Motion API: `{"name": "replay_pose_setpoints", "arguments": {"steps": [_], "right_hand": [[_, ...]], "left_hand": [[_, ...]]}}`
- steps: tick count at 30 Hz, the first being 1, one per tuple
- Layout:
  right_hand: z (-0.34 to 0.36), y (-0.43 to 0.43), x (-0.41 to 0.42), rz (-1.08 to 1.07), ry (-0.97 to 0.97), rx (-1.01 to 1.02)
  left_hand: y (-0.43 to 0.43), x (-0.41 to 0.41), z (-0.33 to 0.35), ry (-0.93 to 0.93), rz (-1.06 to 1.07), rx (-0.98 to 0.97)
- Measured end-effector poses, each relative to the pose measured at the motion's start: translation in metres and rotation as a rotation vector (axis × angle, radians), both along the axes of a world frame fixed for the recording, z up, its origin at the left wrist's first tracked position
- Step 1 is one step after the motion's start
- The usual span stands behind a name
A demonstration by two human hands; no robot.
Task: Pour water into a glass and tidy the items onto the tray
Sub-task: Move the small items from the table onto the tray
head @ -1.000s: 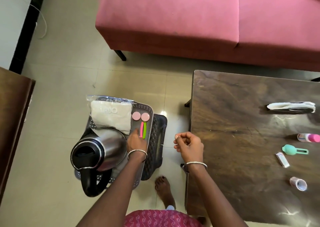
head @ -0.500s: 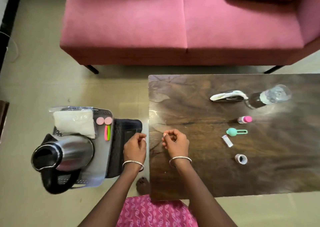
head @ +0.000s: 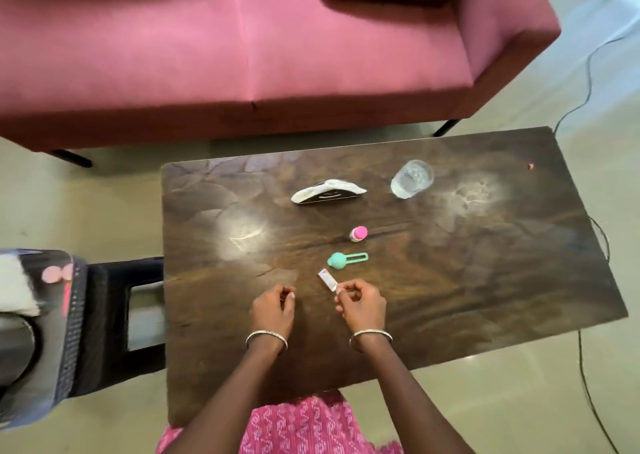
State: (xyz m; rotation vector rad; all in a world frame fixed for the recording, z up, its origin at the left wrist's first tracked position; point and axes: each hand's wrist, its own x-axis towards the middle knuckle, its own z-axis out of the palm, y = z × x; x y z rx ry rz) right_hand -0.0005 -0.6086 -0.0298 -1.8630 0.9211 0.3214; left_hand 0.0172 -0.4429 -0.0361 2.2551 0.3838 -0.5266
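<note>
A clear glass [head: 412, 179] with water stands at the far right of the dark wooden table [head: 502, 280]. In a row towards me lie a white-and-black pouch [head: 328, 192], a small pink-capped bottle [head: 358, 233], a teal tool [head: 346, 258] and a small white tube [head: 327, 279]. My right hand [head: 362, 303] is curled, with its fingertips at the near end of the tube. Whether it grips the tube is unclear. My left hand [head: 273, 308] hovers curled and holds nothing. The grey tray [head: 74, 315] sits at the far left on a black stool [head: 110, 315].
On the tray are a steel kettle [head: 14, 346], a white cloth [head: 15, 290] and pink discs [head: 52, 274], all blurred. A pink sofa [head: 242, 55] stands behind the table. A black cable [head: 585, 367] runs along the floor on the right.
My view has swung right from the tray to the table. Both hands moved right over the table, the left one leaving the tray. My right hand now reaches the small tube.
</note>
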Motion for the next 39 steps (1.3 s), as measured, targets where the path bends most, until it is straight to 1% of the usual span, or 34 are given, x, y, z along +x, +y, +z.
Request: {"name": "replay_pose_setpoints", "arguments": {"steps": [3,6,11,13,18,21,26,29,32,35,39], "right_hand": [[-0.009,-0.042,0.003,-0.008,0.037,-0.065],[-0.023,-0.067,0.014,0.026,0.086,-0.094],[-0.05,-0.085,0.046,0.202,0.067,-0.205],[-0.061,-0.089,0.06,0.326,0.075,-0.241],[-0.086,-0.086,0.084,0.791,0.139,-0.389],[-0.096,-0.079,0.084,0.9,0.129,-0.422],[-0.106,-0.068,0.078,0.908,0.077,-0.541],[-0.107,-0.066,0.077,0.915,0.077,-0.59],[-0.108,-0.062,0.078,0.909,0.106,-0.62],[-0.11,-0.055,0.079,0.866,0.163,-0.68],[-0.113,-0.051,0.076,0.845,0.24,-0.715]], "left_hand": [[-0.029,0.001,-0.009,0.041,-0.012,0.069],[-0.048,0.004,-0.022,0.071,-0.033,0.118],[-0.072,0.019,-0.054,0.155,-0.16,0.219],[-0.081,0.027,-0.063,0.167,-0.192,0.258],[-0.097,0.037,-0.084,0.133,-0.34,0.438],[-0.098,0.035,-0.091,0.076,-0.422,0.528],[-0.089,0.028,-0.094,0.025,-0.467,0.505],[-0.075,0.026,-0.094,-0.07,-0.469,0.491],[-0.061,0.022,-0.1,-0.036,-0.544,0.452],[-0.059,0.019,-0.101,-0.035,-0.52,0.408],[-0.065,0.01,-0.102,-0.008,-0.568,0.413]]}}
